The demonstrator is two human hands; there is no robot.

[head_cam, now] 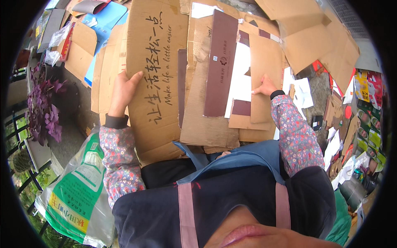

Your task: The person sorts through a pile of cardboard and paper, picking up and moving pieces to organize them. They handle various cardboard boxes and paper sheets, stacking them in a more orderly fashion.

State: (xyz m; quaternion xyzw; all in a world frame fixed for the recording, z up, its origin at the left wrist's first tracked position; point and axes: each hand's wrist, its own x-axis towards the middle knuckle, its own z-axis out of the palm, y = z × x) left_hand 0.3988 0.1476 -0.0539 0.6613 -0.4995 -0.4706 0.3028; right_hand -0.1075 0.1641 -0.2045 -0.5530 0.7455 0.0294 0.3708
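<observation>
My left hand [125,88] rests at the left edge of a large brown cardboard sheet [155,136] that bears printed writing, its thumb on top of the sheet. My right hand [266,86] is on a smaller plain cardboard piece [263,108], thumb and fingers on its face; whether it grips the piece is unclear. Between the hands lie a long maroon cardboard strip [214,83], a white sheet [242,71] and a corrugated cardboard piece [198,124], overlapping one another. Part of a second maroon strip [182,86] shows beside the large sheet.
Blue cardboard [107,20] and flattened pieces lie at the upper left, near a purple-leaved plant [49,114]. A green and white plastic sack [80,189] is at the lower left by a black railing. More flattened cardboard [304,40] and scraps of white paper [302,93] lie to the right.
</observation>
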